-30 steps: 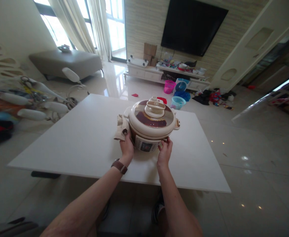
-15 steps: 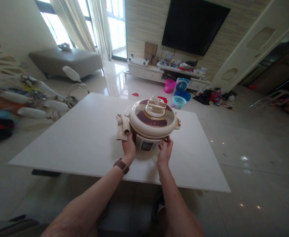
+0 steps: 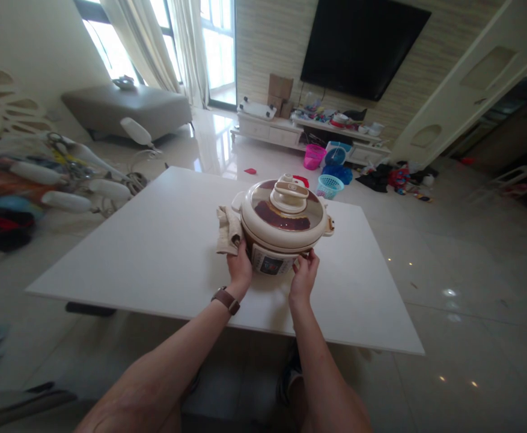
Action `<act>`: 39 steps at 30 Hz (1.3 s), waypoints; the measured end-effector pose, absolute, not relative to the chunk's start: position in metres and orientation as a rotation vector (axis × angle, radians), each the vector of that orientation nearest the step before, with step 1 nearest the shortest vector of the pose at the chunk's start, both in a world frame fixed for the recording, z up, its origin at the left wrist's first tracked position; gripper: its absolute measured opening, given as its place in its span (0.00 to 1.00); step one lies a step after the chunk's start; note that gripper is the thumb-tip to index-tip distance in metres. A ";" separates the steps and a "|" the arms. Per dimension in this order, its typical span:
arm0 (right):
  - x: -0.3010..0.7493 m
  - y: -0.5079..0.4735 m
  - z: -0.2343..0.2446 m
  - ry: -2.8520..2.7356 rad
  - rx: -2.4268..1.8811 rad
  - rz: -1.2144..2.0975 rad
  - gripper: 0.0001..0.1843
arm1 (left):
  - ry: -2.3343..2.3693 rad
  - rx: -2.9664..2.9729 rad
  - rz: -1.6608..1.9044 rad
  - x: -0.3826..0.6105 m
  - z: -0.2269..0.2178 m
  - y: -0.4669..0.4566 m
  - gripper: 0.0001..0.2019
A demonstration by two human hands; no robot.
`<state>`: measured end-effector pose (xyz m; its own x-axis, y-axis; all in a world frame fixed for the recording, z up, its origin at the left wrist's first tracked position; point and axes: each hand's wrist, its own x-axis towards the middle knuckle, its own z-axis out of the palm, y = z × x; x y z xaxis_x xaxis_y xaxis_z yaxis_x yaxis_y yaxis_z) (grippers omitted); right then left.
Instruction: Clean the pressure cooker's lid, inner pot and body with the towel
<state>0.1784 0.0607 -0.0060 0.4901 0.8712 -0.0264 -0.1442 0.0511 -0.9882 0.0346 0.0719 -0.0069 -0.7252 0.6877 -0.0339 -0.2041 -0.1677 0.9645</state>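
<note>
Fingers [image 3: 235, 252] of the left hand [image 3: 240, 269] close on a beige cloth [image 3: 227, 227] and press it to the electric cooker [image 3: 272, 264] at its 9 o'clock side. At 5 o'clock the right hand [image 3: 305, 275] curls its fingers on the cooker's front. The cooker stands on the white table [image 3: 146, 252]; its lid [image 3: 283, 213] is shut and hides the contents. Both forearms reach forward.

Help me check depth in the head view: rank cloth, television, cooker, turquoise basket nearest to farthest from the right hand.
1. cooker, touched by right hand
2. cloth, cooker's left side
3. turquoise basket, floor beyond
4. television, far wall
</note>
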 end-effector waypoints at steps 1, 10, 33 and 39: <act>0.178 0.060 -0.004 -0.690 -1.298 0.901 0.34 | 1.505 0.562 1.948 0.035 -0.007 0.072 0.23; 0.176 0.058 0.003 -0.659 -1.306 0.908 0.31 | 1.494 0.592 1.954 0.034 -0.004 0.073 0.23; 0.176 0.059 0.005 -0.608 -1.281 0.941 0.32 | 1.518 0.617 1.959 0.034 -0.010 0.073 0.24; 0.177 0.058 0.003 -0.624 -1.299 0.921 0.31 | 1.531 0.625 1.951 0.033 -0.014 0.074 0.25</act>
